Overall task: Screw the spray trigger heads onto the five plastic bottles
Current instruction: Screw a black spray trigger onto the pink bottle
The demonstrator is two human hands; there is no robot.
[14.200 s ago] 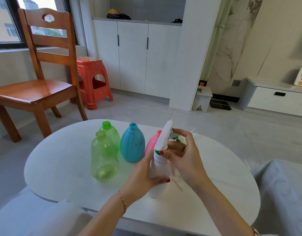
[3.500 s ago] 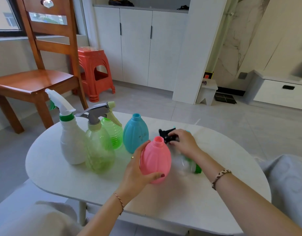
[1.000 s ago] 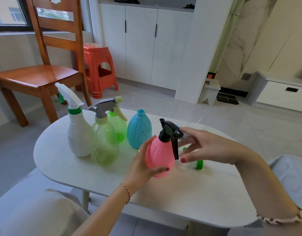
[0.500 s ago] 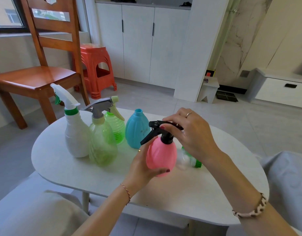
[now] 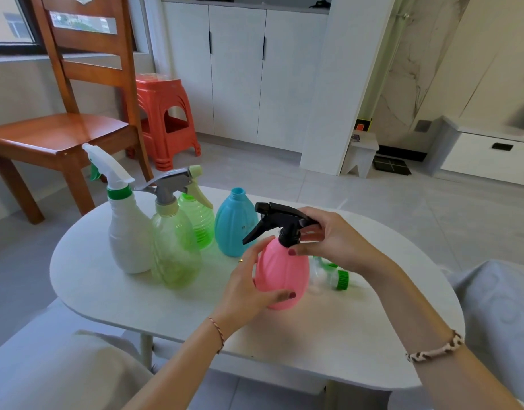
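On the white oval table [image 5: 328, 344] in front of us, our left hand [image 5: 249, 288] wraps around the side of the pink bottle [image 5: 283, 272], thumb across its lower front, keeping it upright near the middle of the tabletop. Our right hand [image 5: 334, 241] grips the black trigger head [image 5: 280, 221] that sits on the pink bottle's neck, thumb pressed at the collar and fingers curled over the top, with the lever pointing left and down. Behind the pink bottle stands the blue bottle [image 5: 232, 224], its neck open and bare. To the left we see the ribbed green bottle [image 5: 200, 218] with a pale trigger head, just in front of it the clear green bottle [image 5: 175, 253] with a grey trigger head [image 5: 167, 184], and beside that the white bottle [image 5: 127, 238] with a white and green trigger head [image 5: 111, 170]. A clear trigger head with a green collar [image 5: 331, 275] lies on its side on the table just right of the pink bottle, partly hidden by our right wrist.
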